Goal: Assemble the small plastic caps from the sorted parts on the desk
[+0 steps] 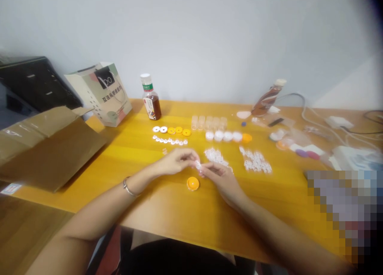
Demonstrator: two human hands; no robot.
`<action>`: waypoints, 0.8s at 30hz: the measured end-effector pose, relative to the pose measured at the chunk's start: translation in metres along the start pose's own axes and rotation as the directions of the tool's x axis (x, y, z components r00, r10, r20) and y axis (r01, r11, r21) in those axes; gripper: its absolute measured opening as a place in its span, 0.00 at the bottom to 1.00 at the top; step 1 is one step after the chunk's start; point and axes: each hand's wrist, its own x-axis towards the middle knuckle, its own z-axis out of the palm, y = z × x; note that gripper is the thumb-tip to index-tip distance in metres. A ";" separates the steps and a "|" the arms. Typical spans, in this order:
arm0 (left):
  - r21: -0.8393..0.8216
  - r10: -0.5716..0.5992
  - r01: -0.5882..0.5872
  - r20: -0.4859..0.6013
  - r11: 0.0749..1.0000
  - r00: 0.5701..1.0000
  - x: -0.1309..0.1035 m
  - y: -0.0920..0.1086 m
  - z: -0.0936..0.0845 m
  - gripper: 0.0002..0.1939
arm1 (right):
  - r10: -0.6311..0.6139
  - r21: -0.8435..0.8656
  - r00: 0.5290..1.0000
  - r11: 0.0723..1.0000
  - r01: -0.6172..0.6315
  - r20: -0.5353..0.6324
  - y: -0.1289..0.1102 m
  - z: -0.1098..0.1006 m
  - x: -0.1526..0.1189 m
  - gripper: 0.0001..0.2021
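Note:
My left hand [180, 160] and my right hand [220, 177] meet over the table, both pinching a small white plastic piece [198, 165] between their fingertips. Its exact kind is too blurred to tell. Just below them an orange round cap [193, 183] rests on the table, its hollow side up. Behind my right hand lies a heap of small white pieces [216, 156], with a second group of white ring-like pieces [257, 161] to its right. Beyond my left hand runs a row of small white discs [170, 141], and behind it white and yellow rings [178, 130].
Clear small cups [208, 122] and a row of white caps [223, 136] stand farther back. A brown-liquid bottle [152, 103], a paper bag [109, 93] and a cardboard box [48, 147] are on the left. A tilted bottle [267, 99] and cables [305, 107] lie right.

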 end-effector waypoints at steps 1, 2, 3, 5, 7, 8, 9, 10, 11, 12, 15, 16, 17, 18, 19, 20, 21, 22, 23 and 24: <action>0.016 0.022 -0.022 0.007 1.000 1.000 0.000 0.002 -0.002 0.06 | 0.038 0.063 0.999 0.997 -0.040 0.033 0.001 -0.001 0.001 0.07; 0.039 0.044 -0.044 0.015 0.998 0.999 -0.001 0.004 -0.004 0.06 | 0.081 0.125 0.994 0.988 -0.089 0.068 0.001 -0.003 0.001 0.08; 0.068 0.064 -0.065 0.021 0.996 0.998 -0.002 0.007 -0.005 0.06 | 0.125 0.176 0.986 0.974 -0.142 0.106 0.002 -0.004 0.002 0.08; 0.121 0.090 -0.095 0.046 0.988 0.995 -0.003 0.011 -0.006 0.07 | 0.203 0.226 0.961 0.943 -0.243 0.187 0.003 -0.006 0.002 0.07; 0.148 0.094 -0.104 0.078 0.983 0.993 -0.004 0.013 -0.006 0.07 | 0.244 0.233 0.937 0.924 -0.303 0.251 0.002 -0.007 0.003 0.06; 0.151 0.100 -0.113 0.093 0.982 0.991 -0.004 0.013 -0.006 0.08 | 0.251 0.233 0.930 0.920 -0.315 0.267 0.002 -0.007 0.003 0.07; 0.151 0.114 -0.129 0.104 0.980 0.988 -0.004 0.013 -0.005 0.08 | 0.250 0.236 0.931 0.919 -0.315 0.267 0.001 -0.007 0.003 0.07; 0.155 0.135 -0.150 0.101 0.976 0.986 -0.004 0.012 -0.005 0.08 | 0.246 0.239 0.936 0.921 -0.307 0.254 0.000 -0.007 0.003 0.07; 0.170 0.154 -0.167 0.085 0.971 0.984 -0.002 0.010 -0.005 0.09 | 0.241 0.242 0.943 0.924 -0.295 0.229 0.000 -0.007 0.003 0.07; 0.194 0.162 -0.169 0.053 0.966 0.985 0.001 0.007 -0.006 0.10 | 0.237 0.243 0.951 0.928 -0.283 0.201 -0.001 -0.007 0.003 0.07; 0.311 0.116 -0.087 -0.074 0.947 0.991 0.016 -0.003 -0.006 0.11 | 0.222 0.236 0.967 0.940 -0.247 0.125 -0.001 -0.006 0.003 0.08; 0.364 0.103 -0.062 -0.096 0.929 0.990 0.024 -0.006 -0.006 0.11 | 0.216 0.230 0.970 0.944 -0.236 0.111 0.000 -0.006 0.003 0.08; 0.421 0.106 -0.051 -0.108 0.906 0.988 0.032 -0.010 -0.005 0.10 | 0.211 0.225 0.972 0.947 -0.229 0.103 0.001 -0.005 0.004 0.08; 0.470 0.111 -0.049 -0.106 0.881 0.988 0.040 -0.013 -0.004 0.09 | 0.209 0.220 0.973 0.949 -0.226 0.100 0.002 -0.005 0.004 0.09; 0.503 0.114 -0.050 -0.097 0.863 0.989 0.048 -0.016 -0.002 0.09 | 0.209 0.217 0.973 0.950 -0.226 0.100 0.003 -0.006 0.004 0.09; 0.517 0.114 -0.050 -0.093 0.855 0.989 0.056 -0.019 0.001 0.09 | 0.209 0.215 0.972 0.950 -0.227 0.103 0.004 -0.006 0.005 0.09; 0.520 0.110 -0.047 -0.091 0.853 0.990 0.062 -0.021 0.003 0.08 | 0.210 0.214 0.972 0.950 -0.229 0.106 0.004 -0.006 0.005 0.09; 0.514 0.104 -0.042 -0.092 0.857 0.990 0.067 -0.024 0.006 0.08 | 0.211 0.213 0.971 0.950 -0.230 0.108 0.005 -0.006 0.005 0.09; 0.506 0.097 -0.036 -0.096 0.862 0.991 0.072 -0.027 0.009 0.07 | 0.212 0.211 0.971 0.950 -0.231 0.108 0.006 -0.006 0.005 0.09; 0.497 0.090 -0.028 -0.100 0.867 0.991 0.074 -0.029 0.011 0.07 | 0.214 0.208 0.971 0.950 -0.232 0.108 0.006 -0.007 0.006 0.09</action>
